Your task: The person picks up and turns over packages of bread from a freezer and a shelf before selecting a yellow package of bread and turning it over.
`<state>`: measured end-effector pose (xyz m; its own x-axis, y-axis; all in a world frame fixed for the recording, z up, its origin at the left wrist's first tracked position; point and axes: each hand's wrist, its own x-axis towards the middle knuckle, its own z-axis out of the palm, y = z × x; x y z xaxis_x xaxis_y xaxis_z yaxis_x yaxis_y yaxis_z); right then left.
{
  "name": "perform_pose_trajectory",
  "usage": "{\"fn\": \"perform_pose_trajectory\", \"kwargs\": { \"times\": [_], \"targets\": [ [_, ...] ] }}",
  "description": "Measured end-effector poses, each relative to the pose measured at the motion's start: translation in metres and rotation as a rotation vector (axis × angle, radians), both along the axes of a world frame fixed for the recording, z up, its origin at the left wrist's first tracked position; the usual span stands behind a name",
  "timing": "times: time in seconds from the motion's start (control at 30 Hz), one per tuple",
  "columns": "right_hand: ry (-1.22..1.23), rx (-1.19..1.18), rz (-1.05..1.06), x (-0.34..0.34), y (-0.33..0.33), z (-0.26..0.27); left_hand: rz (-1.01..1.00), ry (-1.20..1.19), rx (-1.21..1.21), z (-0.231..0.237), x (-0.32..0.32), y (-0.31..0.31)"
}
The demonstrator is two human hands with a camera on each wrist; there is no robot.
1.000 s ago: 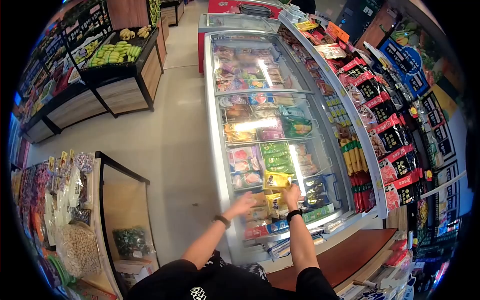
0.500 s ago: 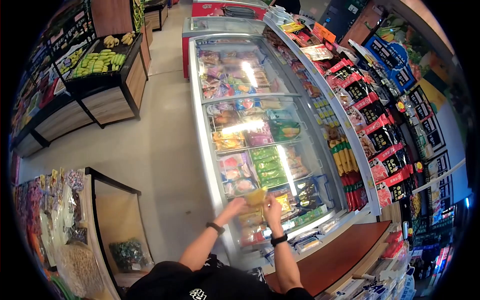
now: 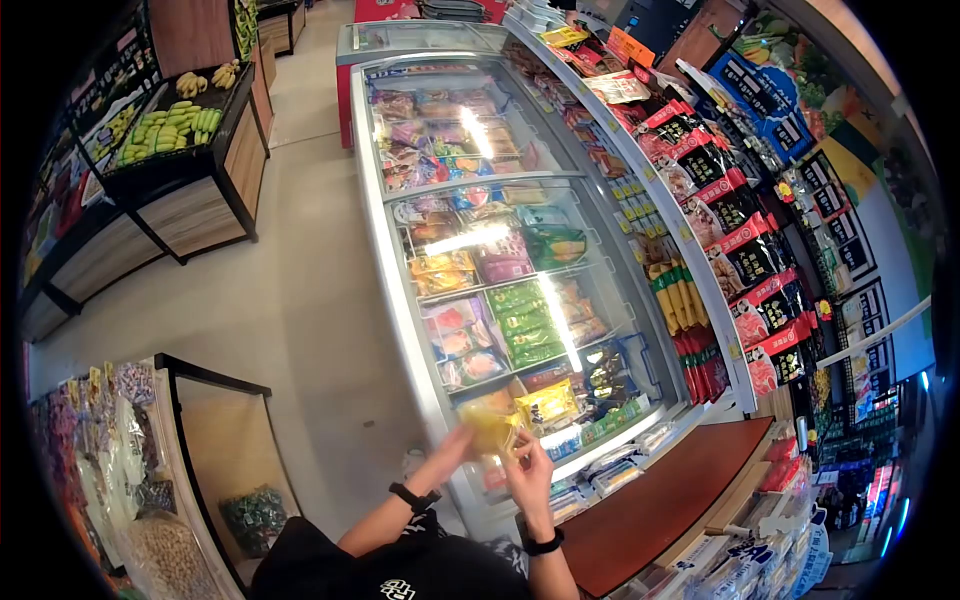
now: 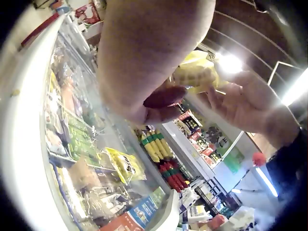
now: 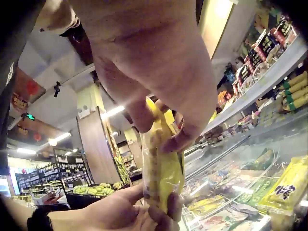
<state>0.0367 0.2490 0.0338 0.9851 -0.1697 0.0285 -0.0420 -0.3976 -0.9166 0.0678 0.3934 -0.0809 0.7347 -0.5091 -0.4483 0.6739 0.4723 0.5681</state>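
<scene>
A yellow plastic packet (image 3: pixel 490 428) is held up between both hands over the near left corner of a chest freezer; it is blurred in the head view. My left hand (image 3: pixel 452 455) grips one end, its fingers and thumb around the lower part of the wrapper in the right wrist view. At the packet's other end, my right hand (image 3: pixel 528 472) pinches the wrapper with fingertips and thumb. Pale, lumpy contents show through the clear side of the packet (image 5: pixel 161 166). A similar yellow packet (image 3: pixel 547 403) lies among the frozen goods below.
The freezer's white frame (image 3: pixel 412 330) runs away from me, with green packets (image 3: pixel 527 322) in a wire section. Packaged goods on a shelf (image 3: pixel 765 345) line the right, above a brown ledge (image 3: pixel 665 500). Bananas (image 3: pixel 170 132) sit on a stand at the left.
Both hands have lifted a yellow packet out of the freezer's near section and drawn it left and toward the body. The head view has shifted, so the freezer appears farther left.
</scene>
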Motion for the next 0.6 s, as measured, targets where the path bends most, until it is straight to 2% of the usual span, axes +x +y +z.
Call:
{"fn": "perform_pose_trajectory", "kwargs": {
  "times": [0.07,0.1,0.17,0.23,0.27,0.4,0.47,0.53,0.6],
  "targets": [
    [-0.062,0.017,0.006,-0.009,0.003,-0.002,0.107,-0.073,0.104,0.012,-0.006,0.004],
    [0.003,0.080,0.003,-0.017,0.005,-0.001,0.099,-0.075,0.107,0.018,-0.009,0.007],
    [0.065,0.149,-0.010,-0.027,0.014,0.010,0.101,-0.179,0.341,0.023,-0.015,0.014],
    [0.042,0.391,-0.078,-0.036,0.024,0.021,0.155,-0.190,0.343,0.003,-0.021,0.016],
    [0.035,0.397,-0.084,-0.041,0.024,0.017,0.219,-0.202,0.342,-0.001,-0.023,0.018],
    [-0.005,0.400,-0.043,-0.064,0.021,0.006,0.261,-0.313,0.288,0.003,-0.035,0.029],
    [-0.021,0.385,-0.009,-0.077,0.020,0.010,0.311,-0.374,0.397,0.020,-0.044,0.031],
    [-0.030,0.474,-0.008,-0.096,0.020,0.015,0.292,-0.402,0.353,0.036,-0.057,0.033],
    [-0.028,0.459,-0.019,-0.119,0.015,0.015,0.264,-0.422,0.306,0.052,-0.071,0.030]
  ]
}}
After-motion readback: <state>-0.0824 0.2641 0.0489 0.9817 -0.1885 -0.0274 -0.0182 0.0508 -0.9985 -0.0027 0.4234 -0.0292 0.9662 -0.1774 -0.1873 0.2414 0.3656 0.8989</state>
